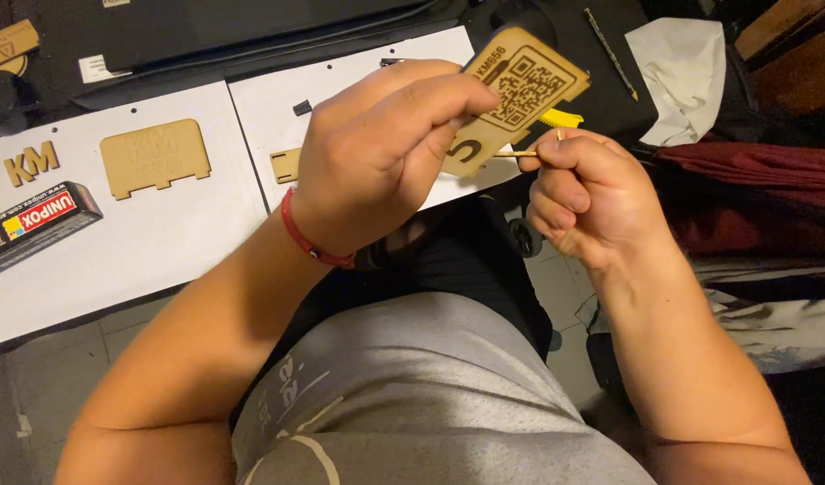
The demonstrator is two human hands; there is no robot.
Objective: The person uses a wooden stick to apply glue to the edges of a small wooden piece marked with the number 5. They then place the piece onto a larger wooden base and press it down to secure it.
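Observation:
My left hand (376,153) grips a thin wooden plaque (520,85) with an engraved square code pattern, held up in front of me, tilted. A red string bracelet (309,238) circles that wrist. My right hand (583,193) pinches a thin wooden stick (516,154) whose tip touches the plaque's lower edge. A yellow piece (563,118) shows just behind the plaque.
White boards (161,242) lie on the surface at the left, bearing a blank wooden plaque (154,157), wooden cut-out letters (31,163), a small wooden piece (285,165) and a glue box (35,220). A white cloth (682,76) and a long thin stick (610,52) lie at the upper right.

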